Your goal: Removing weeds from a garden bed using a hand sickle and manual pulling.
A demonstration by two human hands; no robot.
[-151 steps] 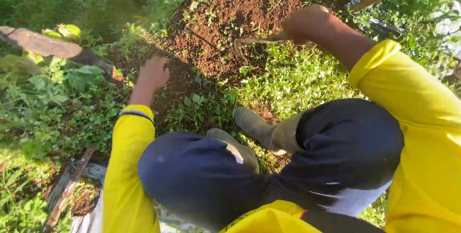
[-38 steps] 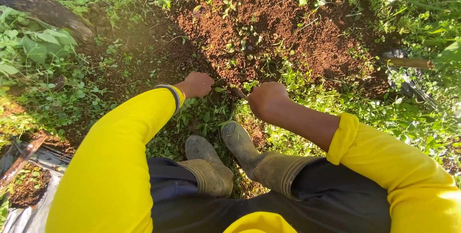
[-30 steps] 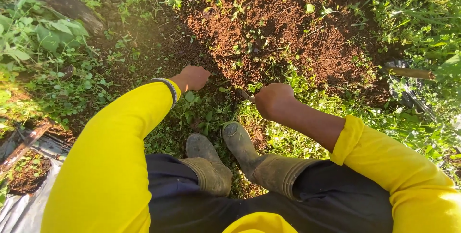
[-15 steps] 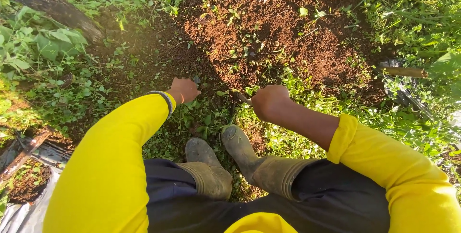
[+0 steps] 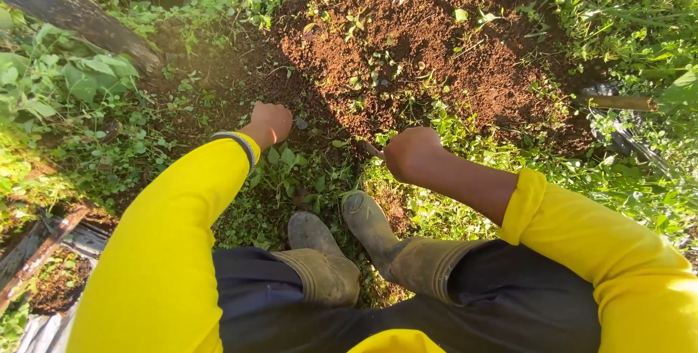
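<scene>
I am crouched over a patch of bare red-brown soil (image 5: pixel 436 40) ringed by low green weeds (image 5: pixel 291 171). My left hand (image 5: pixel 270 122) is curled knuckles-up at the patch's near left edge, fingers pressed down among the weeds; what it grips is hidden. My right hand (image 5: pixel 411 153) is a closed fist at the patch's near edge, and a short grey tool tip (image 5: pixel 372 151) sticks out of it to the left. Both arms wear yellow sleeves. My two muddy rubber boots (image 5: pixel 367 226) stand just below the hands.
A dark log (image 5: pixel 73 15) lies across the top left. A wooden handle (image 5: pixel 618 102) and black plastic (image 5: pixel 625 142) lie in the grass at the right. A plastic sheet and a wooden stake (image 5: pixel 36 258) are at the bottom left.
Five seconds ago my right hand reached far into the soil patch with the tool; it is now drawn back near my boots. Over the last second both hands barely shift.
</scene>
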